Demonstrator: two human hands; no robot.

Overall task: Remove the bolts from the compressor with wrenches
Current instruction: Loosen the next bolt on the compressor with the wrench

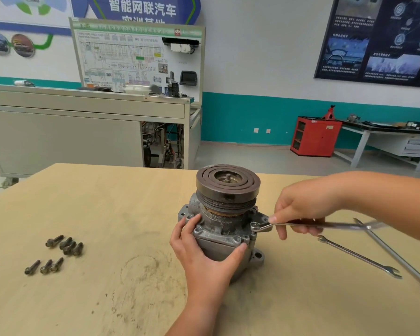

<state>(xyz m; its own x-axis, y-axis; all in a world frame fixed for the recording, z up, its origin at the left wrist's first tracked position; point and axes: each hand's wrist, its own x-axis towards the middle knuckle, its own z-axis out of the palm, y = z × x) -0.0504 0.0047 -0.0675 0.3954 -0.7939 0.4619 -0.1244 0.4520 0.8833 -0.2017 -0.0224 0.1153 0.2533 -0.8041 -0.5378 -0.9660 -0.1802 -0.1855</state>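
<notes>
A grey metal compressor stands upright on the wooden table, its dark grooved pulley on top. My left hand grips the compressor's lower body from the front. My right hand holds a silver wrench, forefinger stretched along its shaft. The wrench's ring end sits over a bolt on the compressor's right flange. Several removed dark bolts lie in two small groups at the left, the nearer group closer to me.
A second open-ended wrench lies on the table right of the compressor. A screwdriver with a red handle crosses beside it toward the right edge. Beyond the table stand a grey training bench, a red cabinet and a workbench.
</notes>
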